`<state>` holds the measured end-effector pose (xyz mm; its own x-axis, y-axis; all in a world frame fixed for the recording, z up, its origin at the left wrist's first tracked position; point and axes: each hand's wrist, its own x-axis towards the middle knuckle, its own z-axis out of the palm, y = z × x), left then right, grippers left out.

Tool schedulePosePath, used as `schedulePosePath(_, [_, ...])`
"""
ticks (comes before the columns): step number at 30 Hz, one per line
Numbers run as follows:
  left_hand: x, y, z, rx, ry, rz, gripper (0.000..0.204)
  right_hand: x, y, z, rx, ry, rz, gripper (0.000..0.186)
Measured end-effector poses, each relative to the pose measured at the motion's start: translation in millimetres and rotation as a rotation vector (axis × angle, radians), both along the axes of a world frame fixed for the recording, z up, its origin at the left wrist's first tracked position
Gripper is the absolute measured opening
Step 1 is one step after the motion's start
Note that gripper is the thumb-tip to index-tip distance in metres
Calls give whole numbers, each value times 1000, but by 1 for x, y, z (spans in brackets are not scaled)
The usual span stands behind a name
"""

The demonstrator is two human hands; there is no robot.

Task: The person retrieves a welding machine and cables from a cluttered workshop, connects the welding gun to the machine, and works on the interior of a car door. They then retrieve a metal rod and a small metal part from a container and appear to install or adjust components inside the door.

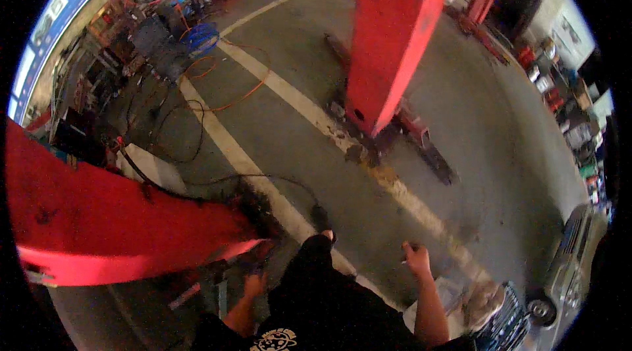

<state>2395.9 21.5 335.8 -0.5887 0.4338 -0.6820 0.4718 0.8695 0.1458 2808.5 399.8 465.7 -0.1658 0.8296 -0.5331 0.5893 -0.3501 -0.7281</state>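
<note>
My right hand [416, 259] hangs over the floor in front of me, to the right of my dark-clothed legs. Its fingers are curled in, and a small dark thing with a pale bit shows at them, too small to name. Low beside the near red lift post [131, 226], my left hand [254, 284] is in shadow. Blur and darkness hide its fingers, so I cannot tell whether it holds anything. A black cable [289, 182] runs over the floor to a dark lump near my foot [329, 236].
A second red post [395, 41] stands ahead, with a metal lift arm [428, 147] at its base. An orange hose [253, 87] and a blue coil [199, 37] lie at far left. An open tool case [503, 324] sits right, near a car [569, 265].
</note>
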Motion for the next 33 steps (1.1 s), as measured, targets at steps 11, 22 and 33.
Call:
schedulePosePath(11, [-142, 209, 26, 372, 41, 330, 35, -76, 124, -72, -269, -460, 116, 38])
schedulePosePath(22, [-249, 215, -63, 494, 218, 663, 42, -244, 285, -130, -221, -518, 589, 38])
schedulePosePath(33, [-357, 314, -20, 318, -72, 1158, 25, -546, 521, -200, 53, -572, 895, 55])
